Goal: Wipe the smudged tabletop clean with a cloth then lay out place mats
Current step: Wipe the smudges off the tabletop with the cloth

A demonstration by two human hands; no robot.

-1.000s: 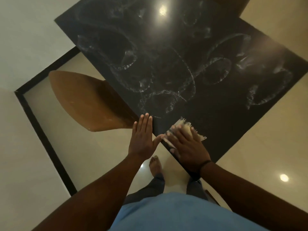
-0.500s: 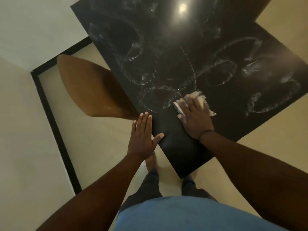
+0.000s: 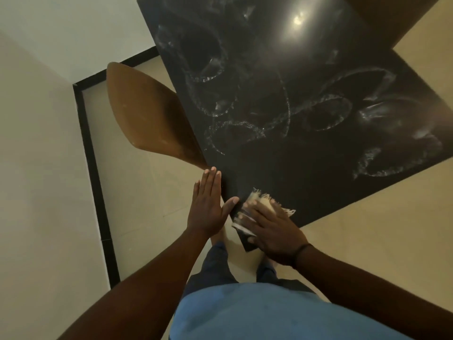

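A glossy black tabletop (image 3: 306, 168) fills the upper right, covered in whitish looping smudges over its middle and far parts. The strip near its closest corner looks dark and free of marks. A pale frayed cloth (image 3: 263, 201) lies on that near corner. My right hand (image 3: 272, 229) presses flat on the cloth with fingers spread, blurred by motion. My left hand (image 3: 209, 204) lies flat with straight fingers along the table's left edge, thumb touching the top. No place mats are in view.
A brown chair (image 3: 147, 114) is tucked at the table's left side. Another brown chair (image 3: 392, 15) shows at the top right. Cream floor tiles surround the table, and a black skirting strip (image 3: 90, 155) runs along the white wall on the left.
My right hand slid the cloth out over the table half a second ago, then pulled it back to the near corner. My left hand stayed at the edge.
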